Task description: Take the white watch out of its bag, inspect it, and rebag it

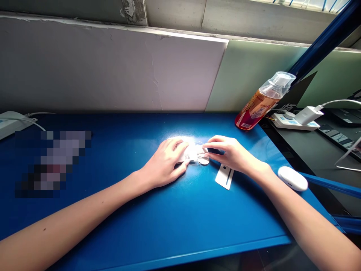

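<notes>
Both my hands rest on a blue table, meeting over a small white packet with a printed code on it. My left hand presses the packet down with curled fingers. My right hand pinches the packet's right end between thumb and fingers. A small clear round piece lies just below the pinch. A white flat strip with a slot lies on the table under my right wrist.
An orange liquid bottle with a clear cap leans at the back right. A white oval case sits at the table's right edge. A power strip with a plugged charger lies beyond. A white device sits far left.
</notes>
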`<control>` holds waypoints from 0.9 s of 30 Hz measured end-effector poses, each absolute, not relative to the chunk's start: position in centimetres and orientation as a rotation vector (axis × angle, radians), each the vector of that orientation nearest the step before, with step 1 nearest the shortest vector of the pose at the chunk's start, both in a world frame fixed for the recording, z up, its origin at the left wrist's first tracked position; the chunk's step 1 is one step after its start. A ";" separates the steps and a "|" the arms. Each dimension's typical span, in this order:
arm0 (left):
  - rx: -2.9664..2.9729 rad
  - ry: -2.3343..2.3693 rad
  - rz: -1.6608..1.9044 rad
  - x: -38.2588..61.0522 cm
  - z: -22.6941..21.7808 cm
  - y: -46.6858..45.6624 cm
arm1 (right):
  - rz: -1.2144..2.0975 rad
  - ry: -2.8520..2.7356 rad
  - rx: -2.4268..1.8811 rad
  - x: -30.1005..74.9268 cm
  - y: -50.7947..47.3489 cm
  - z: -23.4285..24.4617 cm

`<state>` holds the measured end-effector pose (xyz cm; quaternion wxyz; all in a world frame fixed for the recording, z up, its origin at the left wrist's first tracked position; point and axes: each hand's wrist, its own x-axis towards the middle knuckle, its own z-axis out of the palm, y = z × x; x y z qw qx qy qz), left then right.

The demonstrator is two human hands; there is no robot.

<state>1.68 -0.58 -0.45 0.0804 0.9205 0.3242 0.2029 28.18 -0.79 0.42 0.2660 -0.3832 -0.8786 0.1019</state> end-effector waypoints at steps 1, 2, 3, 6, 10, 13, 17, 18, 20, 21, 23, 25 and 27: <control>2.756 0.969 0.607 1.7 -0.4 -0.6 | 0.274 -2.354 -1.026 27.9 -0.9 0.2; 2.758 0.968 0.608 1.7 -0.5 -0.6 | 0.266 -2.337 -1.023 27.6 -1.0 0.0; 2.758 0.968 0.610 1.7 -0.5 -0.6 | 0.245 -2.313 -1.030 27.3 -1.1 -0.3; 2.749 0.968 0.622 1.8 -0.5 -0.6 | 0.138 -2.263 -1.094 26.8 -1.4 -0.7; 2.748 0.972 0.610 1.8 -0.5 -0.6 | 0.116 -2.312 -1.084 27.4 -1.3 -0.2; 2.754 0.968 0.605 1.8 -0.5 -0.6 | 0.156 -2.314 -1.087 28.1 -1.1 0.5; 2.749 0.967 0.608 1.8 -0.6 -0.6 | 0.231 -2.319 -1.075 27.9 -1.3 0.8; 2.748 0.965 0.606 1.8 -0.6 -0.6 | 0.239 -2.321 -1.058 27.7 -1.4 0.7; 2.751 0.960 0.600 1.8 -0.5 -0.6 | 0.256 -2.312 -1.034 27.2 -1.7 0.5; 2.753 0.958 0.599 1.7 -0.5 -0.6 | 0.277 -2.309 -1.026 27.0 -1.9 0.4; 2.758 0.953 0.604 1.7 -0.5 -0.6 | 0.331 -2.311 -1.008 26.7 -2.2 0.3; 2.760 0.947 0.611 1.7 -0.5 -0.6 | 0.385 -2.326 -0.976 26.5 -2.4 0.2; 2.762 0.945 0.622 1.7 -0.5 -0.6 | 0.421 -2.339 -0.945 26.5 -2.6 0.2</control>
